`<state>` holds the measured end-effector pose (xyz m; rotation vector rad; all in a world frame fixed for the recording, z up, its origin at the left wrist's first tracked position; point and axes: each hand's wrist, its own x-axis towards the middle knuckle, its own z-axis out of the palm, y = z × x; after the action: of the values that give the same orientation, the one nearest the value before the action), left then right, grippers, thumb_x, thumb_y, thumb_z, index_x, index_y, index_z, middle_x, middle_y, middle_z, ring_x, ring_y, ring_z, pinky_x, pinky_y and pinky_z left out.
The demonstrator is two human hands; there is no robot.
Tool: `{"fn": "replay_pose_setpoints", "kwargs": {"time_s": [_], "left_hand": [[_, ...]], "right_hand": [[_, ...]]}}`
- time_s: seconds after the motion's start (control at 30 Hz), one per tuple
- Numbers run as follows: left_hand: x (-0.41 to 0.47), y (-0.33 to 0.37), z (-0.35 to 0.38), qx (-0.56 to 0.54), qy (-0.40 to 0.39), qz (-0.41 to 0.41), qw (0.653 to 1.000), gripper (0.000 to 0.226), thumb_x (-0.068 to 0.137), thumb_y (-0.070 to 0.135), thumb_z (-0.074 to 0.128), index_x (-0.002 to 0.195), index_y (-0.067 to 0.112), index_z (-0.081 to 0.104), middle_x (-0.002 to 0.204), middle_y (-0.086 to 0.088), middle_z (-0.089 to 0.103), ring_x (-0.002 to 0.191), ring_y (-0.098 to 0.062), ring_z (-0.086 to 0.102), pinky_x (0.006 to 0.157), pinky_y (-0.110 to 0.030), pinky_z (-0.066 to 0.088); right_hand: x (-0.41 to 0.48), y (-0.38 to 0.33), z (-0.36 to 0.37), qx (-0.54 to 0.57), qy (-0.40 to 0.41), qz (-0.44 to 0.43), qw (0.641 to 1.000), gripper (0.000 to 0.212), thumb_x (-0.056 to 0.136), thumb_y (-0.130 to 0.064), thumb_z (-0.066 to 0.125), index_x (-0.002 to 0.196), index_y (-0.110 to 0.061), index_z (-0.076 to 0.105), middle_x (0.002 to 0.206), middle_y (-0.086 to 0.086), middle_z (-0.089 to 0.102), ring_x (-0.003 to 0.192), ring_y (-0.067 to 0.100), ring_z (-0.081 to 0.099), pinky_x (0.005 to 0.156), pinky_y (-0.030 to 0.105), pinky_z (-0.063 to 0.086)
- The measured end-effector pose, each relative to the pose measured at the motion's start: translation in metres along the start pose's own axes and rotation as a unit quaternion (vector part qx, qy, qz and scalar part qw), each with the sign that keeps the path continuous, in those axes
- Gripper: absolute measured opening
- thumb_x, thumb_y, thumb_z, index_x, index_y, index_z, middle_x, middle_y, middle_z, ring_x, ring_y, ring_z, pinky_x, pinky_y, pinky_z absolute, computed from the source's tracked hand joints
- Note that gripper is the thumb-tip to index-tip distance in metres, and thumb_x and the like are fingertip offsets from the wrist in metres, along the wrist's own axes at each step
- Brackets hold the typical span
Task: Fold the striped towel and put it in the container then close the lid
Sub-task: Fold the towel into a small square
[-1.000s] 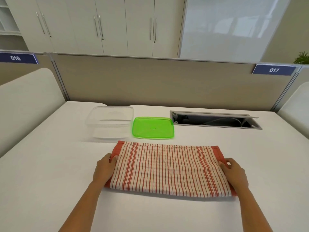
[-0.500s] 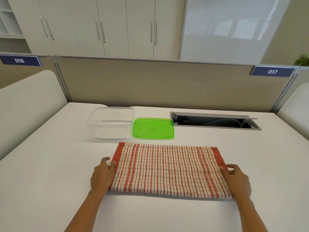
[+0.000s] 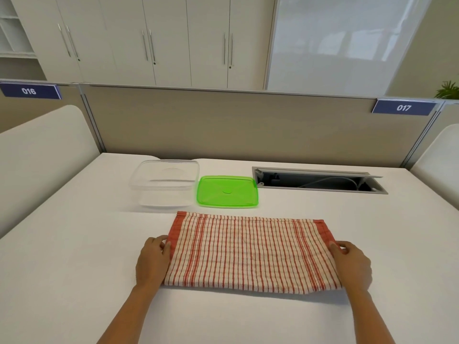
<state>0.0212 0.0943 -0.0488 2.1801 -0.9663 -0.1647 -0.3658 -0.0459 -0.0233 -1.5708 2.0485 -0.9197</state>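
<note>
On the white table (image 3: 74, 244), the left hand (image 3: 152, 263) pinches one short end of the striped towel (image 3: 248, 254) near the front edge, the right hand (image 3: 352, 265) pinches the other; next, likely, ends meet, before the container (image 3: 139, 181) and lid (image 3: 227, 192) behind.

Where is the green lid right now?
In the head view the green lid lies flat on the white table, just right of the clear container, left of the open cable slot, beyond the striped towel.
</note>
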Motion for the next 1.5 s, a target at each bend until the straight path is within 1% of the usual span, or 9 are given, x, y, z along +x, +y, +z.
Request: {"fn": "replay_pose_setpoints", "kwargs": {"time_s": [0.5, 0.6, 0.7, 0.8, 0.9, 1.1, 1.2, 1.3, 1.5], "left_hand": [[0.007, 0.022, -0.009, -0.135, 0.041, -0.028, 0.99, 0.028, 0.094, 0.02, 0.047, 0.113, 0.008, 0.063, 0.113, -0.016, 0.065, 0.091, -0.02, 0.057, 0.08, -0.034, 0.05], [0.012, 0.057, -0.014, -0.228, -0.067, -0.068, 0.969, 0.032, 0.095, 0.033, 0.043, 0.105, 0.013, 0.066, 0.1, -0.01, 0.07, 0.082, -0.018, 0.061, 0.081, -0.033, 0.052], [0.014, 0.101, -0.012, -0.377, -0.274, -0.116, 0.877, 0.047, 0.097, 0.041, 0.033, 0.112, 0.007, 0.062, 0.095, -0.011, 0.069, 0.078, -0.019, 0.064, 0.071, -0.028, 0.053], [0.016, 0.138, -0.005, -0.413, -0.359, -0.098, 0.831, 0.052, 0.095, 0.049, 0.032, 0.111, 0.009, 0.06, 0.099, -0.011, 0.071, 0.087, -0.022, 0.069, 0.071, -0.028, 0.058], [0.023, 0.16, 0.001, -0.379, -0.355, -0.075, 0.852, 0.042, 0.094, 0.041, 0.044, 0.096, 0.005, 0.065, 0.086, -0.009, 0.069, 0.078, -0.021, 0.068, 0.064, -0.024, 0.057], [0.038, 0.163, 0.013, -0.164, -0.241, 0.014, 0.956, 0.027, 0.085, 0.012, 0.053, 0.059, 0.013, 0.047, 0.061, -0.003, 0.048, 0.058, -0.016, 0.043, 0.057, -0.028, 0.034], [0.05, 0.156, 0.008, -0.163, -0.222, 0.014, 0.961, 0.022, 0.091, 0.014, 0.046, 0.086, 0.003, 0.064, 0.09, -0.016, 0.066, 0.079, -0.025, 0.055, 0.07, -0.031, 0.04], [0.065, 0.141, -0.001, -0.184, -0.223, -0.007, 0.957, 0.031, 0.095, 0.014, 0.039, 0.11, -0.003, 0.06, 0.115, -0.022, 0.063, 0.105, -0.035, 0.059, 0.091, -0.041, 0.046], [0.085, 0.105, -0.01, -0.274, -0.246, -0.066, 0.927, 0.031, 0.097, 0.007, 0.039, 0.12, -0.003, 0.056, 0.124, -0.023, 0.06, 0.1, -0.025, 0.058, 0.095, -0.041, 0.046]], "right_hand": [[-0.013, -0.112, 0.0, 0.156, -0.142, -0.085, 0.974, 0.028, 0.094, -0.033, 0.049, 0.112, -0.017, 0.064, 0.097, 0.002, 0.069, 0.08, 0.019, 0.066, 0.075, 0.033, 0.055], [-0.03, -0.133, 0.004, 0.141, -0.147, -0.133, 0.97, 0.025, 0.092, -0.033, 0.052, 0.111, -0.022, 0.064, 0.088, -0.004, 0.067, 0.077, 0.017, 0.067, 0.073, 0.036, 0.057], [-0.053, -0.15, 0.011, 0.123, -0.135, -0.188, 0.965, 0.022, 0.089, -0.034, 0.056, 0.106, -0.025, 0.067, 0.081, -0.01, 0.065, 0.073, 0.013, 0.065, 0.07, 0.032, 0.055], [-0.077, -0.163, 0.025, 0.076, -0.13, -0.245, 0.958, 0.024, 0.091, -0.034, 0.054, 0.11, -0.027, 0.065, 0.094, -0.007, 0.068, 0.072, 0.003, 0.058, 0.061, 0.016, 0.044], [-0.098, -0.17, 0.037, 0.021, -0.134, -0.295, 0.946, 0.025, 0.093, -0.03, 0.051, 0.115, -0.026, 0.062, 0.108, -0.003, 0.067, 0.091, 0.013, 0.061, 0.075, 0.027, 0.049], [-0.123, -0.172, 0.046, -0.036, -0.201, -0.339, 0.918, 0.033, 0.094, -0.029, 0.047, 0.127, -0.028, 0.048, 0.118, -0.001, 0.058, 0.101, 0.018, 0.059, 0.084, 0.036, 0.053], [-0.132, -0.171, 0.047, -0.024, -0.222, -0.338, 0.914, 0.04, 0.092, -0.028, 0.051, 0.132, -0.027, 0.044, 0.123, -0.003, 0.054, 0.105, 0.015, 0.056, 0.087, 0.031, 0.05], [-0.143, -0.173, 0.049, 0.015, -0.226, -0.344, 0.911, 0.042, 0.091, -0.026, 0.053, 0.132, -0.028, 0.045, 0.124, -0.005, 0.054, 0.108, 0.012, 0.055, 0.091, 0.027, 0.046], [-0.164, -0.185, 0.068, 0.065, -0.234, -0.362, 0.9, 0.034, 0.092, -0.022, 0.053, 0.125, -0.024, 0.054, 0.119, -0.005, 0.061, 0.105, 0.009, 0.056, 0.094, 0.022, 0.045]]}}
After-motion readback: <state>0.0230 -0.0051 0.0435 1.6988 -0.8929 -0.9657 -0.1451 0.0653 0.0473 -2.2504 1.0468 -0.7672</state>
